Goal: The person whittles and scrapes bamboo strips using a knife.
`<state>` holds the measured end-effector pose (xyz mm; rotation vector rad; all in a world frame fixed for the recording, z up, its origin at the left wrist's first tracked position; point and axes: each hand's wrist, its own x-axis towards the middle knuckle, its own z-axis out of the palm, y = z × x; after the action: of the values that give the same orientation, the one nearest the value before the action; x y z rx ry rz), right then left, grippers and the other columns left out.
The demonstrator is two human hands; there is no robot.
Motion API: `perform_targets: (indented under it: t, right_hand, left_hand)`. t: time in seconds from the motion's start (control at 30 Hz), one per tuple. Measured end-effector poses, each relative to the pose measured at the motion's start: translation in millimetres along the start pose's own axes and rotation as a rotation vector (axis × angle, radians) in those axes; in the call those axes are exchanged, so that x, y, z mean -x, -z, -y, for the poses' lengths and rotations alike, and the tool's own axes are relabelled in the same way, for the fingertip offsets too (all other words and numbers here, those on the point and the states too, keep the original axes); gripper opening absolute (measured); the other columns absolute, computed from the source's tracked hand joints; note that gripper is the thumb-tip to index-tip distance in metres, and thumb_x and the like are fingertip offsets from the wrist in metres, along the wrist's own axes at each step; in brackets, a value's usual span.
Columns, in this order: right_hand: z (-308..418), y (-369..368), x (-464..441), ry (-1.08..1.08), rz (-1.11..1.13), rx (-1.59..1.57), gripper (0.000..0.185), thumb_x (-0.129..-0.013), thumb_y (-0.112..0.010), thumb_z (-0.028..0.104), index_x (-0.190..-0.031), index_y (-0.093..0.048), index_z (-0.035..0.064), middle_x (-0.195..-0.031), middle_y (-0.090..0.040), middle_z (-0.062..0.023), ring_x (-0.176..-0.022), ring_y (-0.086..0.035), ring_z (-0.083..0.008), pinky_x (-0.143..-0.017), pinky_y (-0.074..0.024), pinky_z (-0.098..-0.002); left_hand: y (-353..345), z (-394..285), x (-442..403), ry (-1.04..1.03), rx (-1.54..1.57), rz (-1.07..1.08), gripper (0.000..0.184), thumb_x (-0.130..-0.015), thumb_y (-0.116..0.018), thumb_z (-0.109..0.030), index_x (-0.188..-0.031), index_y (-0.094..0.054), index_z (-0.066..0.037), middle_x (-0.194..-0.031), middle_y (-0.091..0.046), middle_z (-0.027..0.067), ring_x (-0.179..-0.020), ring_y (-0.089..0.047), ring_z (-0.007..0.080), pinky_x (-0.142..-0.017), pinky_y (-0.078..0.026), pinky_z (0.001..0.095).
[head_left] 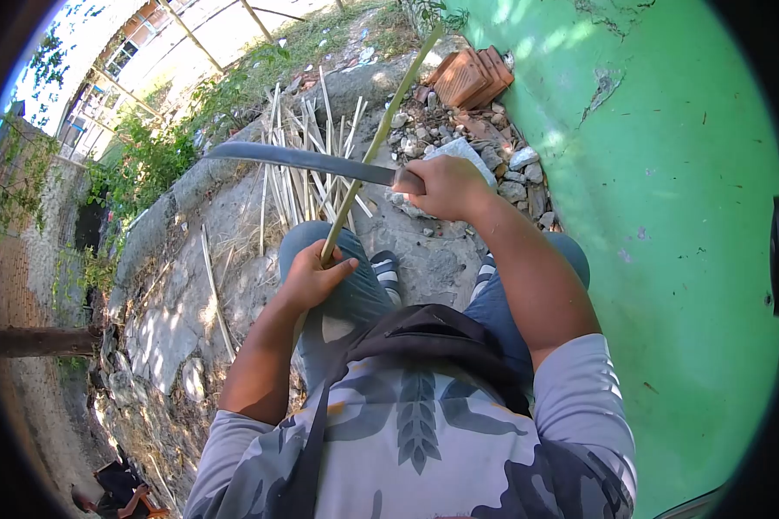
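Observation:
My left hand [315, 275] is closed round the lower end of a long green strip [382, 130], above my left knee. The strip slants up and to the right, away from me. In my right hand [446, 187] is the handle of a long machete [299, 159], its blade pointing left. The blade crosses the strip a little left of my right fist; whether they touch is hard to tell. Beyond my knees, a pile of pale split strips [299, 169] lies on the stone ground.
Rubble [512, 164] and stacked orange tiles [469, 78] lie beside the green wall [666, 225] at the right. A low stone edge [169, 203] curves along the left, near green plants [151, 156]. Another person [121, 495] is at the lower left.

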<state>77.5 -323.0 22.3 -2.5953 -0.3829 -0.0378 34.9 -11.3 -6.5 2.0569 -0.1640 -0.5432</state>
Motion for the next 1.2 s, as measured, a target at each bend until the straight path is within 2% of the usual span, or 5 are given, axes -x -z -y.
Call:
perform_targets:
  t: [0.3,0.53,0.73,0.83,1.2]
  right_hand:
    - [-55,-8,-12,-0.189,-0.057,-0.199,0.027,-0.084,-0.073,0.030,-0.101,-0.073,0.0092,-0.095,-0.074,-0.0165,-0.092,-0.071,-0.0366,-0.081,-0.0551,-0.0476]
    - [-23,-1,-6,-0.134,0.207,0.019,0.026,-0.084,-0.073,0.030,-0.103,-0.075,0.0132,-0.096,-0.075,-0.0152,-0.093,-0.071,-0.0357,-0.082,-0.0553,-0.0468]
    - [-49,2,-13,-0.271,0.076,-0.143,0.025,-0.084,-0.072,0.027,-0.104,-0.075,0.0133,-0.100,-0.076,-0.0152,-0.095,-0.072,-0.0357,-0.083,-0.0555,-0.0447]
    - [-40,-4,-9,-0.228,0.116,-0.051,0.027,-0.084,-0.073,0.027,-0.105,-0.075,0.0116,-0.100,-0.076,-0.0158,-0.095,-0.072,-0.0357,-0.084,-0.0555,-0.0439]
    - [-52,5,-10,-0.279,0.154,-0.082,0.028,-0.082,-0.069,0.022,-0.107,-0.076,0.0126,-0.103,-0.076,-0.0160,-0.097,-0.072,-0.0353,-0.087,-0.0554,-0.0438]
  left_hand:
    - [-4,0,0,-0.036,-0.125,-0.010,0.037,-0.086,-0.086,-0.022,-0.090,-0.052,-0.006,-0.073,-0.050,-0.0026,-0.068,-0.046,0.0082,-0.059,-0.041,0.0289]
    - [-8,0,0,-0.075,-0.343,-0.005,0.041,-0.084,-0.087,-0.027,-0.092,-0.056,-0.002,-0.071,-0.055,0.0051,-0.066,-0.051,0.0151,-0.061,-0.045,0.0337]
    - [-4,-5,1,0.007,-0.305,0.025,0.039,-0.084,-0.087,-0.021,-0.094,-0.054,-0.005,-0.076,-0.051,-0.0009,-0.072,-0.046,0.0099,-0.065,-0.043,0.0299]
    - [-4,-2,0,-0.038,-0.316,0.014,0.041,-0.084,-0.087,-0.026,-0.093,-0.055,-0.002,-0.071,-0.054,0.0047,-0.066,-0.049,0.0146,-0.062,-0.044,0.0337]
    - [-1,-8,5,-0.014,-0.321,0.061,0.040,-0.084,-0.088,-0.023,-0.097,-0.055,-0.004,-0.073,-0.050,-0.0014,-0.068,-0.045,0.0104,-0.061,-0.041,0.0308]
